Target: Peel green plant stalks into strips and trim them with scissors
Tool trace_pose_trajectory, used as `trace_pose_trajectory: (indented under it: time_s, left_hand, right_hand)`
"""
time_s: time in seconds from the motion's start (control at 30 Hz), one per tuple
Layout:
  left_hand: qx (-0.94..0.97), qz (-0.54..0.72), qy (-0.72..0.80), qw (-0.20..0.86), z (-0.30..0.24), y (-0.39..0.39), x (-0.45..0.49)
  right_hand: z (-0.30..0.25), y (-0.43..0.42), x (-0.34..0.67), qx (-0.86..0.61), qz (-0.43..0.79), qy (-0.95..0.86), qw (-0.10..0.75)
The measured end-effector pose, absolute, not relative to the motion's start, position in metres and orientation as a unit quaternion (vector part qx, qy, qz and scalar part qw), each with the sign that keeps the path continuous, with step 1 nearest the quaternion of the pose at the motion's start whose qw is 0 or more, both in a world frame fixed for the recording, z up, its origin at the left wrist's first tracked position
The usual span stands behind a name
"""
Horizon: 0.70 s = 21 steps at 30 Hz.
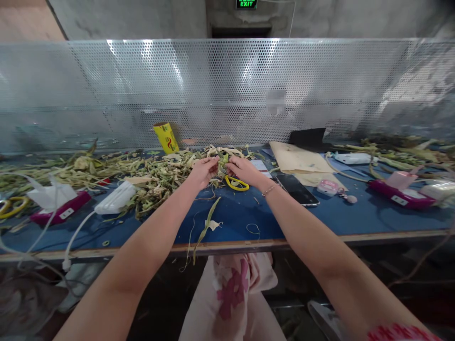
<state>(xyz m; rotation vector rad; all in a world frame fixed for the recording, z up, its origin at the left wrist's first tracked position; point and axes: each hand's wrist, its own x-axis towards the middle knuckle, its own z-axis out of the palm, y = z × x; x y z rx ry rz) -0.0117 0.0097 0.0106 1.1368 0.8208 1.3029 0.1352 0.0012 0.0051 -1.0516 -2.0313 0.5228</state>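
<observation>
My left hand [204, 172] and my right hand [244, 170] meet above the far part of the blue table. Both sets of fingers are closed on a small piece of green dried leaf [223, 164], which shows between the fingertips. Exactly how each finger grips it is hard to see. Just below my right hand lie the yellow handles of what looks like scissors [239, 187]. A heap of dried leaves [159, 177] spreads beside and behind my left hand. Closer to me, a single long dry leaf [207, 227] lies near the table edge.
Right of my hands are a black phone [297, 189], a pink earphone case [327, 187] and brown paper [302, 158]. A yellow box [166, 138] stands by the perforated metal screen [227, 85]. Purple power strips [401, 195] and a white power bank [115, 198] with cables lie at the sides.
</observation>
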Motion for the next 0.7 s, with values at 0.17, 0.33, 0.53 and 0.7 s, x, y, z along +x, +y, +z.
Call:
trace_pose_trajectory:
  time_s: [0.17,0.33,0.53,0.7]
  left_hand:
    - [0.521,0.617,0.417,0.417,0.002,0.014,-0.004]
    - [0.588,0.602,0.496,0.214,0.004,0.013,-0.007]
    - [0.598,0.591,0.507,0.191,-0.001,0.020,-0.008]
    - [0.609,0.592,0.492,0.191,-0.001,0.022,-0.008]
  right_hand:
    - [0.003,-0.001,0.126,-0.398,0.120,-0.830,0.373]
    - [0.004,-0.009,0.120,-0.391,0.124,-0.834,0.370]
    - [0.006,-0.012,0.119,-0.357,0.272,-0.816,0.365]
    - [0.005,-0.009,0.124,-0.309,0.326,-0.813,0.371]
